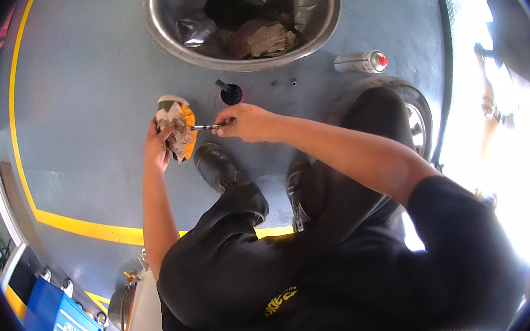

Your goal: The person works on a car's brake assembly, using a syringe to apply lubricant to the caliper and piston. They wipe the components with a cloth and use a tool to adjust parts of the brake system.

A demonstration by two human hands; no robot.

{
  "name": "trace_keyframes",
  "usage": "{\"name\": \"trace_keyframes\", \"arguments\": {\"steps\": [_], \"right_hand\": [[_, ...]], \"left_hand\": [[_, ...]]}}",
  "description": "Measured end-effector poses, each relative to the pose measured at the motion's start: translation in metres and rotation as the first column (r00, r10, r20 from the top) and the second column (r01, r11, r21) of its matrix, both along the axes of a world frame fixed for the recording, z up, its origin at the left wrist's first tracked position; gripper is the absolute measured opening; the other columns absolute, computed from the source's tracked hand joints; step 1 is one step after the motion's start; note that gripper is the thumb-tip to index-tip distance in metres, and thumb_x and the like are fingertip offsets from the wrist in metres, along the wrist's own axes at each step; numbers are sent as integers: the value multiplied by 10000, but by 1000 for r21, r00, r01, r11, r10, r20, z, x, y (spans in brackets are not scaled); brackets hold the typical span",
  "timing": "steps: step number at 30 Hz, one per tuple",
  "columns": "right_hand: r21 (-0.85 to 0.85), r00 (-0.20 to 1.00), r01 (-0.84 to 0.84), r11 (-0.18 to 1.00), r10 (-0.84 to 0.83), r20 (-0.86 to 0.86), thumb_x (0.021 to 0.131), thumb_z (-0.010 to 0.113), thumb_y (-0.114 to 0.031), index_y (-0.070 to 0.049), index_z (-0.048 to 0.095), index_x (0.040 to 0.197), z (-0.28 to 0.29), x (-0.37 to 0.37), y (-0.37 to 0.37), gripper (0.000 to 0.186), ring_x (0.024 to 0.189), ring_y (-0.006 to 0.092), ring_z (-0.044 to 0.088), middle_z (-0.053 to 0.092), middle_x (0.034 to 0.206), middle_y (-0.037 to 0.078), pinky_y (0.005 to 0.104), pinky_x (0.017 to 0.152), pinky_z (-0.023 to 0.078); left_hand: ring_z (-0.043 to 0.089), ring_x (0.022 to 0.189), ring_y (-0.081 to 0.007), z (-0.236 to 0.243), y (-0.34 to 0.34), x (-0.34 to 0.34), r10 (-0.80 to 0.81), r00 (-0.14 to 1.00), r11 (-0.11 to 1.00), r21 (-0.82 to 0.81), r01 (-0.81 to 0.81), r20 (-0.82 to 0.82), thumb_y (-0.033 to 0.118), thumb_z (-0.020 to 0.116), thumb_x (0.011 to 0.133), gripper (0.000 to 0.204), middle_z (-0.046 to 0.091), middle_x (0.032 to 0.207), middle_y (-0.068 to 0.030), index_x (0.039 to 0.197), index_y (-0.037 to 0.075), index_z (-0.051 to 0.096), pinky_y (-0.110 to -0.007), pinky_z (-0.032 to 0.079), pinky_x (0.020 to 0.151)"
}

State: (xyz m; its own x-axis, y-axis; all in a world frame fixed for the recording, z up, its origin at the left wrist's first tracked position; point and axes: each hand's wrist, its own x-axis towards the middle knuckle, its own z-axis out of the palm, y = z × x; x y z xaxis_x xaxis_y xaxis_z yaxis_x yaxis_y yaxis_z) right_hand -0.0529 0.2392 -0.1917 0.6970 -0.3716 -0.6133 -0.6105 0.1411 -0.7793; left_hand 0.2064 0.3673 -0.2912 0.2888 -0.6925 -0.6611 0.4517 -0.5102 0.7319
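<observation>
While the person sat low over the grey floor (103, 116), the head view looked straight down on both bare hands. The left hand (158, 144) had its fingers curled around a stained white and orange cloth (178, 124), held up in front of the left boot (218, 168). The right hand (245, 123) had its fingers pinched together on a thin silver rod (205, 127), whose other end met the cloth's orange edge. Just beyond the right hand stood a small pot (232, 95) of dark stuff, a stick at its rim. Farther off was a big metal basin (243, 65) holding crumpled material. To the right, a spray can (357, 63) with a red cap lay on its side, and a wheel (418, 124) showed beside the right knee.
</observation>
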Motion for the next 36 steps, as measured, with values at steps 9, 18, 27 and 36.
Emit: {"name": "trace_keyframes", "arguments": {"steps": [9,18,27,36], "right_hand": [[255,975,217,942,-199,-95,911,745,-280,-105,760,1127,-17,-3,-11,279,793,125,574,703,921,38,306,725,486],[70,997,-64,995,61,43,911,660,-171,-41,710,1155,-23,11,18,281,811,263,715,727,909,182,364,762,552],[-676,933,-289,678,41,-358,956,645,-321,-87,512,1387,-98,25,-49,508,1140,366,639,585,1361,203,472,1001,479],[-678,972,-186,711,31,-234,975,615,-322,-103,685,1190,-113,15,-54,315,1130,353,638,670,1221,137,467,994,486]], "left_hand": [[631,1087,-170,34,2,-50,-182,975,975,-106,196,129,181,644,976,400,675,1173,-77,1347,45,587,-328,506,929],[653,797,-87,56,22,-78,-229,969,972,-27,233,87,206,652,977,334,726,935,-28,1252,17,660,-235,506,709],[665,790,-157,48,24,-76,-393,804,912,81,401,447,162,700,900,331,731,891,-96,1181,-12,683,-296,518,758],[677,826,-136,21,35,-74,-335,920,939,-12,345,206,139,706,900,311,746,944,-91,1155,-36,674,-288,528,772]]}}
